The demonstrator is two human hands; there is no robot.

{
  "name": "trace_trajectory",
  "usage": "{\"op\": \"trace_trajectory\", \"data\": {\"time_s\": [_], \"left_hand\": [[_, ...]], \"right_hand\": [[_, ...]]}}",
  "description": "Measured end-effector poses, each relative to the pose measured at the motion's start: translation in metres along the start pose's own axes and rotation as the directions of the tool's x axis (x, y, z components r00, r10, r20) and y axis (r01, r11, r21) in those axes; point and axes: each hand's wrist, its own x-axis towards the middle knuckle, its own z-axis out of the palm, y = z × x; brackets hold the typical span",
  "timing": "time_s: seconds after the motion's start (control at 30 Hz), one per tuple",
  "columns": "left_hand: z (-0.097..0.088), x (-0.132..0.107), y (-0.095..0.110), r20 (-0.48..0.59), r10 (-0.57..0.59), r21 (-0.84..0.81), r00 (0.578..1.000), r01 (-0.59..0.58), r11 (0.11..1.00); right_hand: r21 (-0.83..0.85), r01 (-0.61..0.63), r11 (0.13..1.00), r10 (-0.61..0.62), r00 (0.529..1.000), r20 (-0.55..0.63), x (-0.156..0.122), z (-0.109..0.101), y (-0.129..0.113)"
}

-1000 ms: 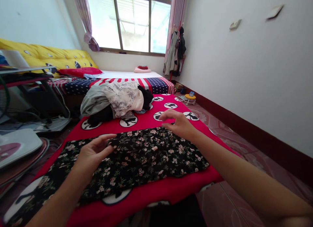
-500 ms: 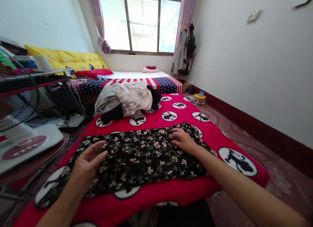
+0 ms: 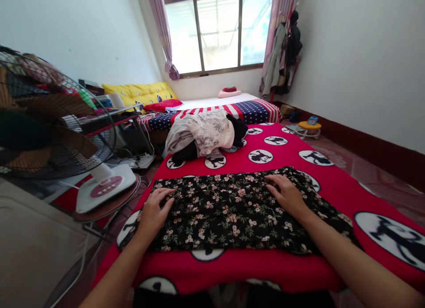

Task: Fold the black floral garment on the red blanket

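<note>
A black garment with pink flowers and green leaves (image 3: pixel 219 217) lies spread in a wide strip across the red blanket (image 3: pixel 245 266); its exact kind is hard to make out. At its left end rests my left hand (image 3: pixel 155 211), thumb and fingers apart on the cloth. My right hand (image 3: pixel 287 196) lies over the upper right part, fingers loosely stretched and apart. Neither hand grips the fabric. Beyond the garment sits a heap of clothes, with a pale floral piece (image 3: pixel 212 128) on top and grey and black pieces under it.
On the left stands an electric fan (image 3: pixel 106 186) on a round stool, beside a cluttered desk (image 3: pixel 122 117). A bed with a stars-and-stripes cover (image 3: pixel 255 111) is behind the heap. A yellow stool (image 3: pixel 309 125) and a coat rack (image 3: pixel 282 55) stand at the right.
The view has swung left, so more of the fan shows. My left hand has come down onto the garment's left end. The cloth looks smoother there; my right hand stays on its upper right part.
</note>
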Motion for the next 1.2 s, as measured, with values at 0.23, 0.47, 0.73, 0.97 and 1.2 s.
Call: {"op": "trace_trajectory", "data": {"time_s": [0.23, 0.47, 0.73, 0.97, 1.2], "left_hand": [[-0.009, 0.040, 0.006, 0.378, 0.148, 0.266, 0.914, -0.260, 0.928], [-0.038, 0.055, 0.012, 0.350, 0.085, -0.043, 0.933, -0.075, 0.996], [-0.070, 0.064, 0.026, 0.450, -0.118, -0.351, 0.885, 0.297, 0.888], [-0.081, 0.080, 0.016, 0.580, -0.214, -0.208, 0.786, 0.397, 0.894], [-0.042, 0.104, -0.051, 0.582, -0.243, -0.182, 0.776, 0.415, 0.891]], "right_hand": [[-0.063, 0.036, 0.997, -0.037, 0.999, -0.008, 0.001, 0.006, 0.011], [0.063, -0.018, 0.998, 0.025, 0.993, -0.116, 0.000, -0.004, 0.000], [0.100, -0.092, 0.991, 0.106, 0.984, -0.144, -0.001, -0.004, -0.001], [0.243, -0.147, 0.959, 0.177, 0.979, -0.105, 0.018, -0.020, 0.008], [0.032, -0.171, 0.985, 0.171, 0.985, 0.000, 0.060, -0.015, 0.022]]}}
